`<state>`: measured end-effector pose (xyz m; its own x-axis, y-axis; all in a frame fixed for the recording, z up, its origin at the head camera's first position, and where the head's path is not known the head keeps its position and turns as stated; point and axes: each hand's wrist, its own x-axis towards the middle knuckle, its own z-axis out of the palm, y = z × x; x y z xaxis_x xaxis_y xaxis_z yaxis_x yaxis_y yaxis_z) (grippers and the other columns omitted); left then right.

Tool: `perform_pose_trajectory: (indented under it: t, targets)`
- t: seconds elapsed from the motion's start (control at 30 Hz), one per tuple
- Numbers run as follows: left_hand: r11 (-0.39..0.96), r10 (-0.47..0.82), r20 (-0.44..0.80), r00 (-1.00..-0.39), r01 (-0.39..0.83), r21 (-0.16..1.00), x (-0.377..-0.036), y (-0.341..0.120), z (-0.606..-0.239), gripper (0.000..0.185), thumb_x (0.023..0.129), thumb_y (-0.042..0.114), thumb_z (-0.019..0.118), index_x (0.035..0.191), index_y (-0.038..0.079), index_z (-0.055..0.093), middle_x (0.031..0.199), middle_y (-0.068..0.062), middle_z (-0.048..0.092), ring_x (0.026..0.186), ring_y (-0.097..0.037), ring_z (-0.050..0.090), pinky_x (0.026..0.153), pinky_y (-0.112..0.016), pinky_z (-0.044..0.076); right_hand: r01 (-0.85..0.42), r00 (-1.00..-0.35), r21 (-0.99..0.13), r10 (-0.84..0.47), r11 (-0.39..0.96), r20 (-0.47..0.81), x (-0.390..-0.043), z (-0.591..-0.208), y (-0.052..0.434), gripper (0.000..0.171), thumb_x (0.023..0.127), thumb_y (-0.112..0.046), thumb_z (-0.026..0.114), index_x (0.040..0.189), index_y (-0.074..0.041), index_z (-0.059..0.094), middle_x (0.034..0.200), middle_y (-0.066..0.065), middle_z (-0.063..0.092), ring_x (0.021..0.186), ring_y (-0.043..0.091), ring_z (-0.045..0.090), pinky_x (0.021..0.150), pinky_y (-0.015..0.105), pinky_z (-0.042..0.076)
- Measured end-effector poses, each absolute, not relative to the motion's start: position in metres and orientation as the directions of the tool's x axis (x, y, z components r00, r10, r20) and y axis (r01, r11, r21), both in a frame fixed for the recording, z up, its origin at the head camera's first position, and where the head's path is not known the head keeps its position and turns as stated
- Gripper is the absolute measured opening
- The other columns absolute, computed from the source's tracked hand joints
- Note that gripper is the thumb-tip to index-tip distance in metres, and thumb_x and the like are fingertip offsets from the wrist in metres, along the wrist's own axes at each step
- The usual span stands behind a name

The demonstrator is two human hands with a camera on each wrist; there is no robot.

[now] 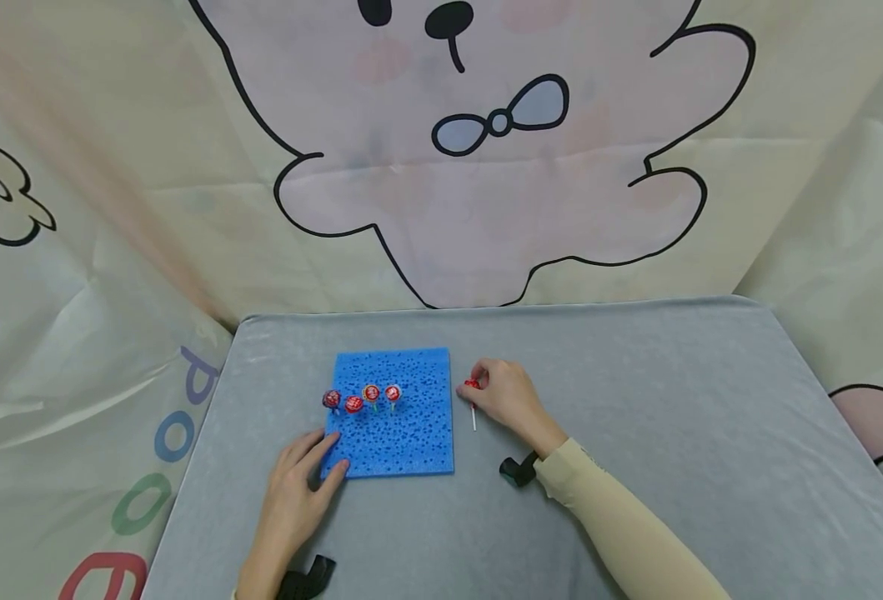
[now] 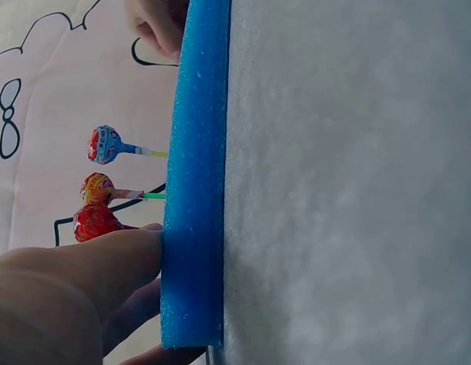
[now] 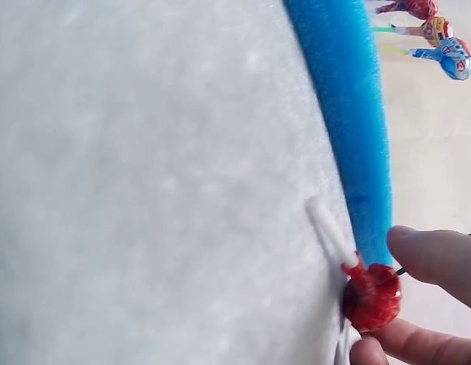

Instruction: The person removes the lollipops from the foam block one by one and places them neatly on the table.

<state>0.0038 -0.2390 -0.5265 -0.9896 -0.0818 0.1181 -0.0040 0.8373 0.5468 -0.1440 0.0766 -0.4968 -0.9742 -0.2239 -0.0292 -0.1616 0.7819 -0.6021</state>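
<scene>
The right hand pinched the red-wrapped lollipop by its head, where it lay on the table just beside the right edge of the blue foam pad. It looked light, its thin white stick the better hold. The left hand pressed flat fingers on the soft pad's near-left corner. Four lollipops stood in its left half; its right side and the table beyond were open.

backdrop: cream printed fabric sheet | left side: large coloured letters "P", "o", "o", "e" | lollipop wrappers: print unreadable
</scene>
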Motion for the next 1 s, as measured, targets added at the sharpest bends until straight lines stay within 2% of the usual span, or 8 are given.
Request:
perform_pose_trajectory:
  t: [0.23,0.43,0.63,0.8,1.0]
  targets:
    - [0.83,-0.079,0.099,-0.992,-0.01,0.557,0.003,-0.24,-0.526,0.048,0.095,0.031,0.079,0.139,0.014,0.068,0.145,-0.018,0.06,0.137,-0.041,0.049,0.11,-0.067,0.04,-0.192,-0.978,-0.602,-0.203,0.775,0.05,-0.138,-0.483,0.068,0.04,0.089,-0.037,0.082,0.113,-0.006,0.077,0.108,0.012,0.068,0.099,0.028,0.06,0.085,0.043,0.053]
    - [0.827,-0.076,0.102,-0.992,-0.005,0.561,0.004,-0.24,-0.526,0.048,0.095,0.031,0.079,0.139,0.015,0.069,0.145,-0.018,0.061,0.136,-0.041,0.05,0.109,-0.067,0.041,-0.277,-0.96,-0.623,-0.245,0.732,0.138,-0.13,-0.477,0.055,0.044,0.09,-0.036,0.081,0.123,-0.006,0.074,0.125,0.014,0.065,0.118,0.033,0.057,0.099,0.051,0.051]
    - [0.818,-0.067,0.122,-0.99,0.016,0.575,0.002,-0.236,-0.527,0.048,0.095,0.031,0.079,0.139,0.014,0.068,0.144,-0.019,0.061,0.136,-0.041,0.05,0.109,-0.068,0.041,-0.392,-0.919,-0.66,-0.307,0.641,0.248,-0.121,-0.48,0.041,0.046,0.091,-0.03,0.082,0.127,-0.004,0.071,0.133,0.014,0.065,0.127,0.035,0.057,0.106,0.057,0.047]
    - [0.808,-0.059,0.181,-0.982,0.059,0.587,0.005,-0.235,-0.529,0.047,0.093,0.026,0.081,0.136,0.012,0.07,0.141,-0.02,0.063,0.133,-0.042,0.052,0.105,-0.067,0.043,-0.396,-0.908,-0.698,-0.37,0.596,0.198,-0.113,-0.483,0.027,0.049,0.095,-0.03,0.078,0.137,-0.006,0.066,0.142,0.01,0.063,0.133,0.031,0.055,0.111,0.055,0.046]
    - [0.812,-0.065,0.181,-0.981,0.054,0.582,0.006,-0.235,-0.528,0.045,0.093,0.027,0.081,0.134,0.011,0.071,0.14,-0.02,0.064,0.132,-0.041,0.053,0.104,-0.067,0.044,-0.382,-0.899,-0.719,-0.413,0.58,0.144,-0.106,-0.482,0.012,0.052,0.098,-0.029,0.074,0.144,-0.011,0.061,0.149,0.006,0.059,0.14,0.028,0.052,0.116,0.055,0.043]
